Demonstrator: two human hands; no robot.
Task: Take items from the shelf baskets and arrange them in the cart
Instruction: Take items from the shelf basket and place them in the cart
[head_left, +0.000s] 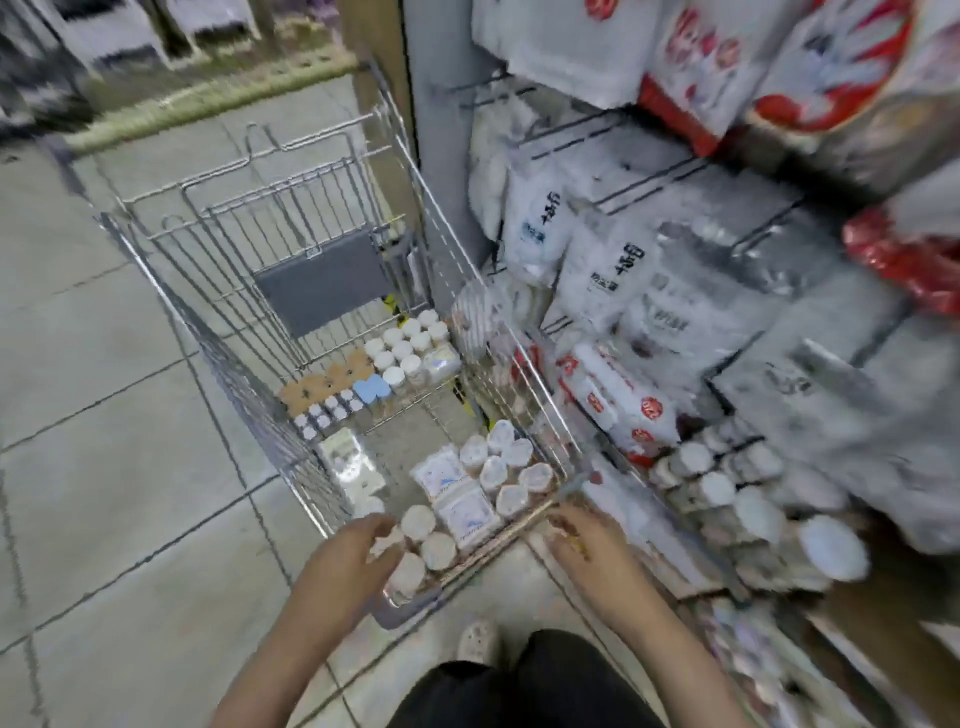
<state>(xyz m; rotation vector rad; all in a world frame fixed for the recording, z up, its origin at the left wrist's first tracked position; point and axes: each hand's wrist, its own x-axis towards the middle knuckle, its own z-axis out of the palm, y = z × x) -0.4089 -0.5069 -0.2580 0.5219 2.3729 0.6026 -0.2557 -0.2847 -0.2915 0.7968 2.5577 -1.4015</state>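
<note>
Dark trousers (524, 691), cart (363, 171) ahead, shelf baskets (727, 519) rightward.

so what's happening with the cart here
A person is loading a wire shopping cart beside a shelf of packaged goods. The left hand rests on white-lidded jars at the cart's near end. The right hand is at the cart's near rim; the blur hides whether it holds anything. More jars and flat packs already sit in the cart, and similar jars wait on the shelf.
</note>
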